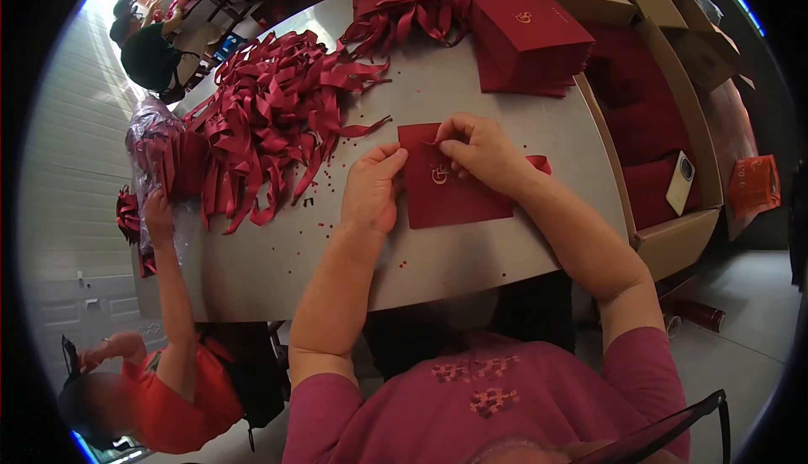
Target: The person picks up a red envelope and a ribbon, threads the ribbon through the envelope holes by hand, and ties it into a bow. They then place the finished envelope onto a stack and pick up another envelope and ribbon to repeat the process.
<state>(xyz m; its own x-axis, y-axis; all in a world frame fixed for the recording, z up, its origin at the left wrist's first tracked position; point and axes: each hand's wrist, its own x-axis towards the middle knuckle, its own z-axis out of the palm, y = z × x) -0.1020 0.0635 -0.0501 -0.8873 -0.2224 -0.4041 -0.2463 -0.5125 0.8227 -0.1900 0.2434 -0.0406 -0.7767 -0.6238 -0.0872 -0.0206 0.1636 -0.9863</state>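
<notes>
From my remote seat I see the red envelope (450,199) lying flat on the grey counter (337,270), just ahead of me and a little right of centre, with a gold mark on its face. My right hand (481,154) sits over the envelope's upper edge. Its grip is closed to a pinch, thumb and forefinger meeting on the paper near the top. My left hand (370,190) lies at the envelope's left edge with its fingers curled and their tips touching the paper. I cannot tell whether that grip pinches the edge or only presses it down. A short ribbon end (539,164) pokes out from behind my right wrist, touching the envelope's right side. To the left, well apart from the envelope, a big pile of red ribbons (269,115) spreads over the counter, with small red flecks (324,169) scattered between the pile and my hands. At the far right of the counter is a stack of red envelopes (526,39), and beyond the counter's right edge an open cardboard box (673,245) holds more red pieces. At the left edge a co-worker's hand (157,212) reaches up to the ribbons.
</notes>
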